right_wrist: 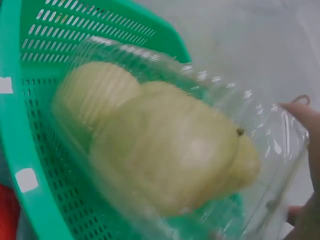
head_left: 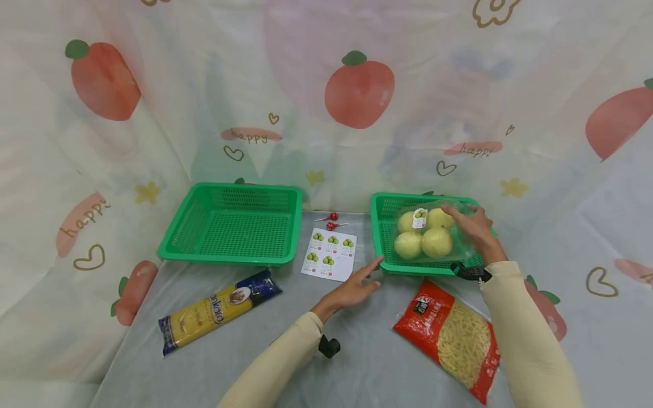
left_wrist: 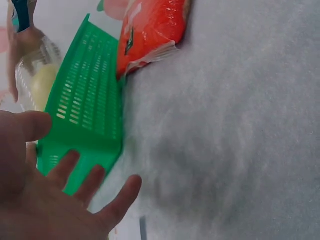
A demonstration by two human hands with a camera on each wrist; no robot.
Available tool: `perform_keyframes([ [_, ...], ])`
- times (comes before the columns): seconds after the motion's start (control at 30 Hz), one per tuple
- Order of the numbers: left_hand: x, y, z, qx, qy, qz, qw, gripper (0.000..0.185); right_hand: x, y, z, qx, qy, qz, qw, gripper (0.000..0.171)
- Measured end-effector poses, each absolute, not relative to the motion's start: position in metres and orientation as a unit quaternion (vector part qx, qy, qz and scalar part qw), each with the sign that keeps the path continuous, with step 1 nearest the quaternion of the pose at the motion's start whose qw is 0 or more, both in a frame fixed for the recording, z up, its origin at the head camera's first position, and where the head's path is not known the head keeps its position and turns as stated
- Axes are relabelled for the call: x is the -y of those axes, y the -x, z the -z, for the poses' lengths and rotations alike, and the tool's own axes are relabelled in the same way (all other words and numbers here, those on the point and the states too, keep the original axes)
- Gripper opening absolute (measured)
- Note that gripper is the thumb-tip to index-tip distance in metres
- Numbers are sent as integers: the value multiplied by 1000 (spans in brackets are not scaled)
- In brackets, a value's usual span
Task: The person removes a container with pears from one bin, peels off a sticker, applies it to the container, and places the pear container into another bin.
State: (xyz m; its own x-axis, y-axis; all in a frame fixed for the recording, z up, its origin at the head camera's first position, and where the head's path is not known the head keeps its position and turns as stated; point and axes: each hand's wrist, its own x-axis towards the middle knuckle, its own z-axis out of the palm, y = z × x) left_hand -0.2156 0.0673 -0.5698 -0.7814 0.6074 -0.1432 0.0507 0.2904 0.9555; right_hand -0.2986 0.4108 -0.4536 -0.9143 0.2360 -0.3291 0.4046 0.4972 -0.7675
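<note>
A clear plastic pack of yellow round fruit (head_left: pixel 424 235) with a small label lies in the right green basket (head_left: pixel 384 238). My right hand (head_left: pixel 471 226) grips the pack's right side. The right wrist view shows the pack (right_wrist: pixel 165 145) close up inside the basket (right_wrist: pixel 30 130), with fingertips (right_wrist: pixel 302 115) on its clear edge. My left hand (head_left: pixel 357 282) lies open, fingers straight, on the table just left of that basket's front corner. In the left wrist view the left hand (left_wrist: pixel 75 172) is spread beside the basket wall (left_wrist: pixel 85 100).
An empty green basket (head_left: pixel 229 224) stands at the left. Between the baskets lie a sticker sheet (head_left: pixel 330 255) and two small red-headed sticks (head_left: pixel 330 221). A spaghetti pack (head_left: pixel 216 309) lies front left, a red pasta bag (head_left: pixel 451 337) front right. Patterned curtains surround the table.
</note>
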Motion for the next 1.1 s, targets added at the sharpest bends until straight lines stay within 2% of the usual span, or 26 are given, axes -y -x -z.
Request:
perform_keyframes([
  [0.1,-66,216,570,-767,-215,-549,253,67,-410,295,457,-856,-177,469,125,125],
  [0.2,-66,217,568,-769,-219,-545,251,67,-409,289,464,-836,-176,503,132,122],
  [0.43,-67,219,570,-773,-230,-537,247,67,-410,284,487,-828,-220,511,66,114],
  [0.53,-67,219,570,-779,-228,-530,245,68,-416,285,496,-844,-245,475,46,94],
  [0.67,-64,219,567,-785,-227,-522,243,68,-425,288,505,-840,-273,467,35,88],
  [0.73,-64,220,566,-786,-230,-520,243,68,-427,290,508,-824,-284,489,32,92],
  [0.77,-64,220,565,-786,-230,-520,243,68,-428,289,509,-816,-288,500,31,100],
  [0.83,-64,220,565,-784,-231,-522,244,68,-430,288,511,-803,-295,517,34,101],
  [1.1,-67,217,568,-786,-223,-525,240,69,-429,291,515,-784,-293,546,23,89],
])
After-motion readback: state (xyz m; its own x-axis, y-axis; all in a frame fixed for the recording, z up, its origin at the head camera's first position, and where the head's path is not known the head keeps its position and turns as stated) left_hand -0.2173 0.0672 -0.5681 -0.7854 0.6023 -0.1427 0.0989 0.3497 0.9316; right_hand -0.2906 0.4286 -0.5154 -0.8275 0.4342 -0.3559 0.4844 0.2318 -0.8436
